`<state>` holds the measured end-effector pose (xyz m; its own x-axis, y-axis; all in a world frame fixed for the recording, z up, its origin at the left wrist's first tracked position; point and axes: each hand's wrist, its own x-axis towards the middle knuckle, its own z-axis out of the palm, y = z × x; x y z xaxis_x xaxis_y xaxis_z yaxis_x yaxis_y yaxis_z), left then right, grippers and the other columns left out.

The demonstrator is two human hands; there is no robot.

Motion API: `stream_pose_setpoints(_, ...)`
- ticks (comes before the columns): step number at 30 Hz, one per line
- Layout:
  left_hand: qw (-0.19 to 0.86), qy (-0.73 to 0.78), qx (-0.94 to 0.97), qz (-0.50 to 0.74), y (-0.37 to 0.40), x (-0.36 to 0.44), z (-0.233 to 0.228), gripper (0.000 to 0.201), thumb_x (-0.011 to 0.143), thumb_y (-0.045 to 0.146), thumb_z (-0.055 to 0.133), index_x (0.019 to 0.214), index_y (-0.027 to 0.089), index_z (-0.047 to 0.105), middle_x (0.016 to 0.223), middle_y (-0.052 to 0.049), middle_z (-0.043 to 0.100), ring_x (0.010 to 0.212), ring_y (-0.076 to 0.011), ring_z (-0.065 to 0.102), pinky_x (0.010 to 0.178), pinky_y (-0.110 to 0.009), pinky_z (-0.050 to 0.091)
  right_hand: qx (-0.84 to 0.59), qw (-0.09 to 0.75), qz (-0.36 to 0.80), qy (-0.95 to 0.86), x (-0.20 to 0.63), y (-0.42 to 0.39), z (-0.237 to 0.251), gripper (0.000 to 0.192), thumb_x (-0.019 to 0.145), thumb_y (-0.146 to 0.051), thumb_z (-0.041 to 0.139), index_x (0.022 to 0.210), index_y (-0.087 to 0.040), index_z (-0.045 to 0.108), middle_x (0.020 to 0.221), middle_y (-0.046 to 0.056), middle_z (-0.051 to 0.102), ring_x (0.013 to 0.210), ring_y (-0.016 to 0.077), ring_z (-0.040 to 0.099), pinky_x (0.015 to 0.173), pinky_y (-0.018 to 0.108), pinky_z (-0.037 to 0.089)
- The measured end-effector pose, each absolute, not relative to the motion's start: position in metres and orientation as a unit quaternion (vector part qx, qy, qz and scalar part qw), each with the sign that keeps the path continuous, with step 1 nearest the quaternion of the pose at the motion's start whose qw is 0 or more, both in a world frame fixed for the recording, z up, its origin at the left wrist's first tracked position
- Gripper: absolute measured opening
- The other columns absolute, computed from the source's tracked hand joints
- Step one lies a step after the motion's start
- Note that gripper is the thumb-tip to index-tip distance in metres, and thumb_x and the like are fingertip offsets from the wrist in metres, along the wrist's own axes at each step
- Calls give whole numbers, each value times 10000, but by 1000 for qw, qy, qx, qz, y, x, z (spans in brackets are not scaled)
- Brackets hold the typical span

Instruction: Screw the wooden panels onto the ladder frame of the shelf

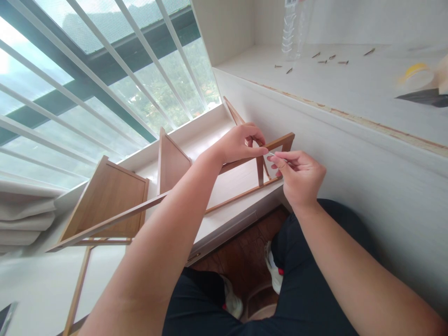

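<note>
A long wooden frame (139, 208) of brown slats lies along the white window ledge, with a short crosspiece (260, 170) near its right end. My left hand (243, 141) is closed over the top bar there, fingers curled and thumb pointing right. In my right hand (301, 175), pinched between thumb and fingers, is a thin metal rod (271, 154), perhaps a hex key. Its tip meets the frame by my left thumb. Whether the tip sits in a screw is too small to tell.
Several screws (322, 61) and a clear plastic bottle (293, 30) are on the white shelf (350, 88) to the right. A blurred yellow-topped roll (416, 74) is farther right. Wooden panels (115, 200) stand by the barred window. A curtain (24, 212) hangs at left.
</note>
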<state>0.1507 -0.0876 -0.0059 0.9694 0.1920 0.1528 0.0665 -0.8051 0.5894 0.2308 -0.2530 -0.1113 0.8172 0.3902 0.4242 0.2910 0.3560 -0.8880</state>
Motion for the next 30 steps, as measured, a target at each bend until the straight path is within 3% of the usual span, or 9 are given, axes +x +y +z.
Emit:
stream_pose_setpoints(10, 303, 65, 945, 103, -88, 150, -6, 256, 790, 404, 757, 901, 174, 733, 995, -84, 687, 872, -165, 621, 727, -260, 505, -575, 743, 36, -341, 229, -258, -104, 239, 883, -439, 734, 1019, -261, 816, 901, 40, 808, 619, 173, 710, 546, 301, 596)
stream_pose_setpoints(17, 304, 67, 945, 101, -87, 151, -6, 267, 785, 408, 759, 907, 172, 732, 1003, -82, 695, 863, -159, 623, 731, -255, 503, -601, 716, 1, -355, 232, -259, -104, 274, 917, -467, 686, 1027, -252, 814, 892, 41, 800, 569, 153, 674, 563, 303, 597)
stream_pose_setpoints(30, 307, 50, 944, 107, -86, 150, -7, 295, 801, 423, 757, 931, 159, 743, 994, -91, 682, 863, -162, 621, 726, -256, 503, -588, 706, -24, -393, 233, -260, -104, 274, 958, -435, 642, 1053, -234, 802, 955, 57, 787, 687, 175, 714, 575, 290, 602)
